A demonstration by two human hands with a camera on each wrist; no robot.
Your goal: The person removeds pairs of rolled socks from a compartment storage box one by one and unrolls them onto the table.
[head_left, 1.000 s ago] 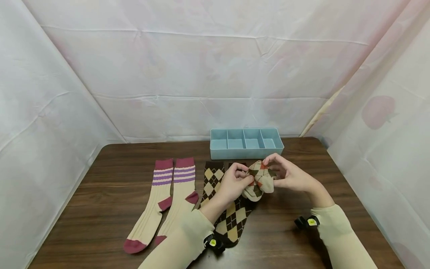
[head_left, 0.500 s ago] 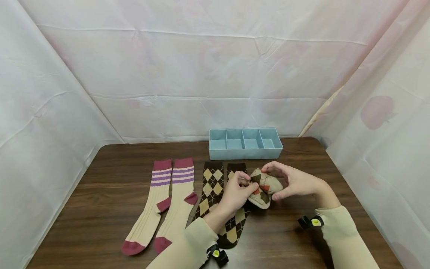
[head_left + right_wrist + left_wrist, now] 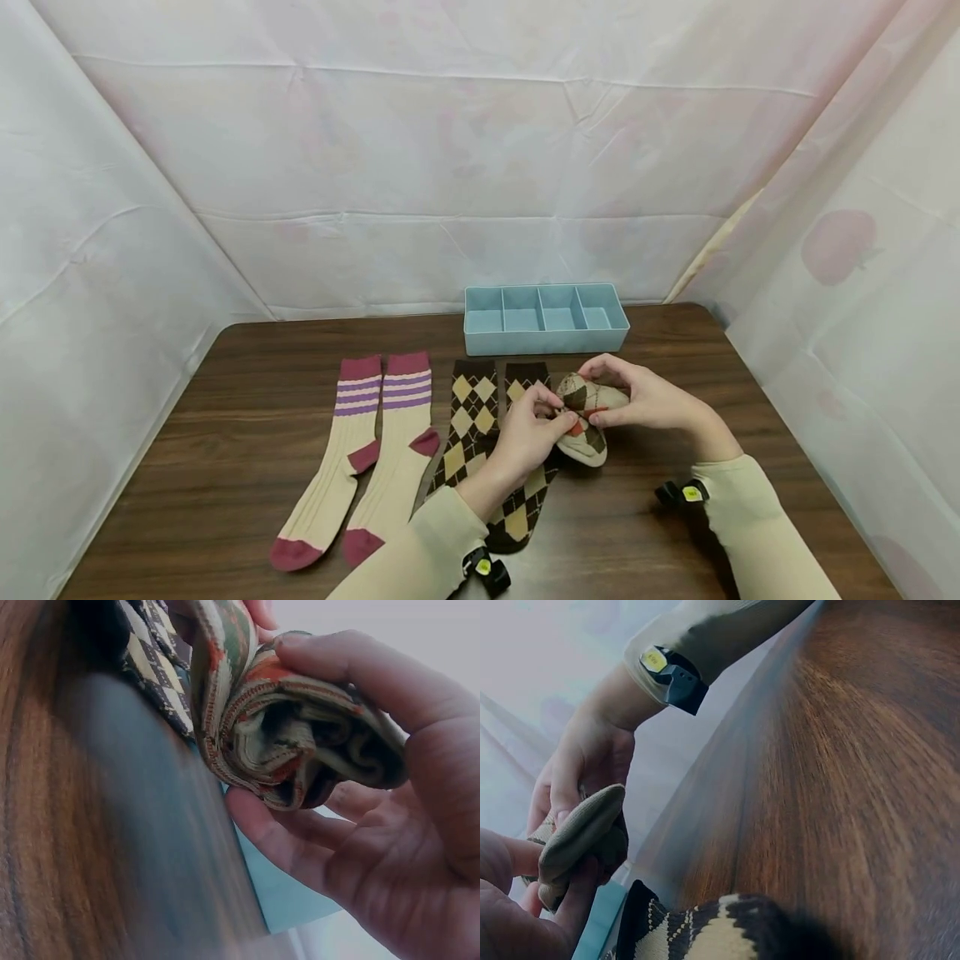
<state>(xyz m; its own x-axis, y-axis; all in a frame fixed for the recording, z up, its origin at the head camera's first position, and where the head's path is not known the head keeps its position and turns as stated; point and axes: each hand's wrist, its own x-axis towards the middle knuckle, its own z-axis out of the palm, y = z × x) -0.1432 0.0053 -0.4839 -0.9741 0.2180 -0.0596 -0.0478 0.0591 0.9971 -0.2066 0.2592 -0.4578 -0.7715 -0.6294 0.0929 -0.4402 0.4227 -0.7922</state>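
Observation:
A rolled pair of beige argyle socks (image 3: 582,447), with green-brown and red diamonds, is between my two hands above the table. My left hand (image 3: 521,435) pinches its folded edge between thumb and fingers. On the other side, the thumb and fingers of my right hand (image 3: 656,404) grip the rolled part. The right wrist view shows the coiled layers of the sock roll (image 3: 281,754) end-on, with fingers around it. In the left wrist view, a plain-looking fold of the sock roll (image 3: 581,832) sticks up between both hands.
Dark brown argyle socks (image 3: 474,408) lie flat beneath and beside my left arm, partly covered. Further left are two cream socks (image 3: 401,467) with maroon toes and purple stripes. A blue four-compartment box (image 3: 546,342) stands at the wooden table's (image 3: 247,417) back edge, near a curtain.
The sock roll moved slightly right and toward me, then turned. My right fingers loosened around it, then closed in on it again. My left hand keeps its pinch.

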